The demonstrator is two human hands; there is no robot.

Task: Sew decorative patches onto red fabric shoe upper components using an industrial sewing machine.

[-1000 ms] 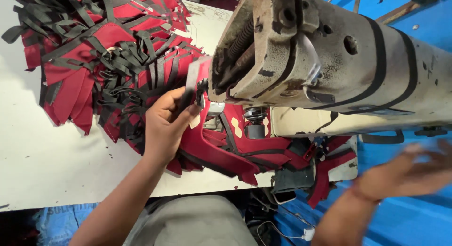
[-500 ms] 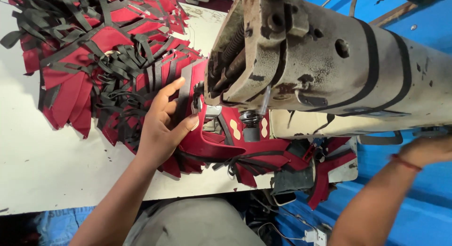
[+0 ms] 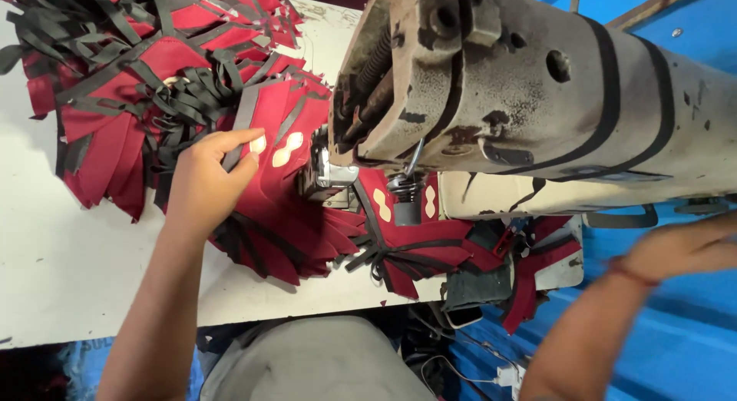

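Head view: the left hand [image 3: 206, 182] lies flat, palm down, on a red fabric piece [image 3: 288, 151] with black strap trim and pale oval patches. Its fingers [image 3: 242, 144] are stretched out and close together, pressing the cloth rather than gripping it, and the fingertips point right toward the presser foot [image 3: 326, 174] of the sewing machine [image 3: 537, 94]. The fabric piece sits on the white desk [image 3: 69, 278], just left of the needle area and partly under the machine's worn, grey head, which fills the upper right of the view.

Far and to the left, a large heap of red pieces with black straps [image 3: 130, 71] spreads across the desk. Near and right of the needle, more finished red pieces [image 3: 414, 247] hang over the desk's near edge, some draped down toward a blue surface [image 3: 675, 324] at the right.

The right hand [image 3: 679, 247] is at the far right, well apart from the fabric, beside the machine's body and over the blue surface. It is blurred; the fingers seem loosely extended and nothing shows in it, though how far open it is cannot be told. A thin red band circles its wrist.
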